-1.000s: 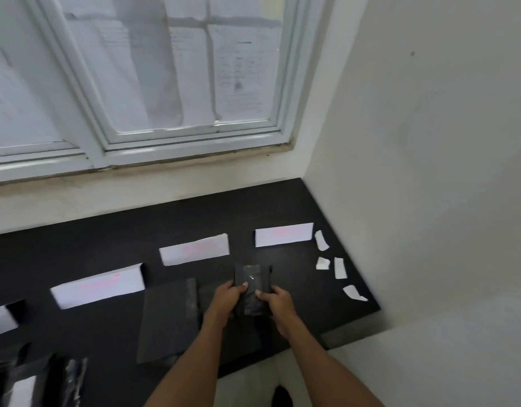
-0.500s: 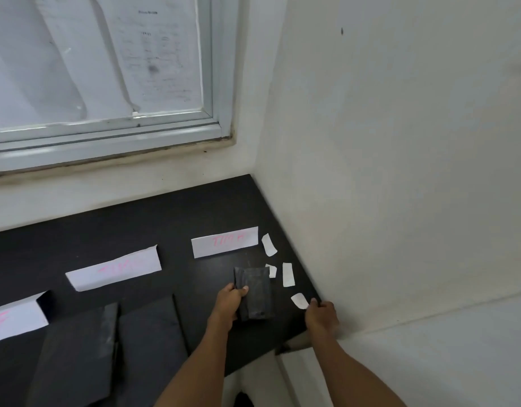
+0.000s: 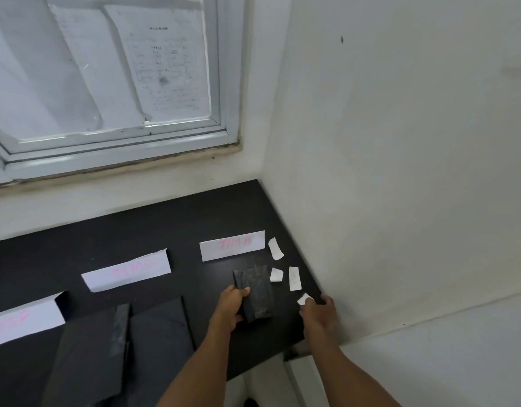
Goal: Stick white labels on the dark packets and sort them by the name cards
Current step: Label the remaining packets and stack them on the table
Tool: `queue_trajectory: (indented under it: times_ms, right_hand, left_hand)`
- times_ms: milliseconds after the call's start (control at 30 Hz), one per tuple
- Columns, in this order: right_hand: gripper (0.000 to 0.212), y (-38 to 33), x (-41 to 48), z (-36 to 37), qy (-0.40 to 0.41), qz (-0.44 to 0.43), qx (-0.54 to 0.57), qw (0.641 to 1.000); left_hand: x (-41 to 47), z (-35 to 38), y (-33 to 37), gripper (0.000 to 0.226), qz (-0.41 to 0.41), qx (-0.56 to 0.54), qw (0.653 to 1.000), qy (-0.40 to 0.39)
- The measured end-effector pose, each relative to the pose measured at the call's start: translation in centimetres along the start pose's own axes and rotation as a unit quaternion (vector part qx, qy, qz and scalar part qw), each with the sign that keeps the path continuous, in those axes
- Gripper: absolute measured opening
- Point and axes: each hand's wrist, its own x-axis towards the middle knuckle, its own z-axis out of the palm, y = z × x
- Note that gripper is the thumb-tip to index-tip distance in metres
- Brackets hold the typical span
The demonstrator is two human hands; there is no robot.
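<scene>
Left hand (image 3: pixel 230 304) is gripping the packet (image 3: pixel 255 292) just in front of the card (image 3: pixel 232 245), fingers curled round it; right hand (image 3: pixel 319 311) is pinching a label (image 3: pixel 304 299) on the surface (image 3: pixel 165 224) right of that card — thin paper may be folding or sticking to itself

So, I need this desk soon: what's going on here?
A person is labelling packets. Their left hand has a small dark plastic packet in its grip over the black table, near the rightmost white paper name card lettered in pink. Their right hand touches the nearest small white paper label; three more lie beyond it. No label shows on the packet.
</scene>
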Motion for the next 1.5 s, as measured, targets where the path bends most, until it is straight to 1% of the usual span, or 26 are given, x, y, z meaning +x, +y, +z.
queue_trajectory:
  times_ms: [67, 133, 200, 267, 333, 400, 467, 533, 633, 767, 900, 1033, 1233, 1500]
  right_hand:
    - [0.046, -1.6, -1.7, 0.9, -0.004, -0.029, 0.026, 0.999]
    - [0.034, -3.3, -4.3, 1.7, -0.008, -0.070, 0.039, 0.997]
    - [0.020, -4.8, -8.0, 2.7, -0.046, -0.104, 0.074, 0.991]
    - [0.016, -5.7, -11.4, 4.2, -0.086, -0.133, 0.106, 0.982]
    - [0.020, -5.8, -15.3, 5.5, -0.127, -0.172, 0.114, 0.970]
    - [0.025, -5.3, -18.3, 6.8, -0.151, -0.190, 0.106, 0.964]
    - [0.031, -4.8, -21.5, 7.9, -0.161, -0.191, 0.109, 0.962]
    - [0.034, -4.3, -24.4, 9.0, -0.178, -0.175, 0.136, 0.959]
    - [0.039, -4.0, -28.3, 10.6, -0.199, -0.167, 0.167, 0.951]
    - [0.045, -3.6, -32.5, 12.3, -0.214, -0.188, 0.144, 0.948]
    - [0.043, -2.7, -35.3, 13.4, -0.215, -0.202, 0.133, 0.946]
    - [0.038, -1.8, -38.3, 14.0, -0.220, -0.220, 0.160, 0.937]
    - [0.038, -0.2, -41.5, 14.7, -0.250, -0.234, 0.192, 0.920]
    - [0.039, 1.0, -42.9, 16.0, -0.274, -0.255, 0.214, 0.902]
  left_hand:
    - [-1.0, -0.7, 0.6, 0.020, 0.013, -0.032, 0.999, -0.003]
    - [-2.7, -1.6, 1.4, 0.020, 0.030, -0.067, 0.997, -0.004]
    - [-4.8, -3.3, 2.5, 0.027, 0.057, -0.093, 0.994, -0.005]
    - [-6.2, -4.7, 3.5, 0.035, 0.081, -0.109, 0.991, -0.001]
    - [-8.2, -6.9, 4.4, 0.035, 0.110, -0.146, 0.983, 0.010]
    - [-9.9, -8.6, 5.3, 0.024, 0.128, -0.178, 0.975, 0.021]
    - [-11.8, -10.7, 6.2, 0.020, 0.148, -0.205, 0.967, 0.027]
    - [-13.6, -12.7, 6.8, 0.019, 0.163, -0.226, 0.960, 0.023]
    - [-16.3, -15.9, 7.2, 0.019, 0.146, -0.245, 0.958, 0.011]
    - [-19.0, -19.9, 7.2, 0.024, 0.152, -0.258, 0.954, -0.014]
    - [-20.6, -22.8, 7.1, 0.036, 0.170, -0.255, 0.952, -0.022]
    - [-22.1, -25.4, 7.0, 0.044, 0.192, -0.256, 0.947, -0.020]
    - [-23.4, -29.0, 6.5, 0.043, 0.196, -0.251, 0.948, -0.013]
    - [-23.5, -31.1, 5.8, 0.042, 0.210, -0.256, 0.944, 0.011]
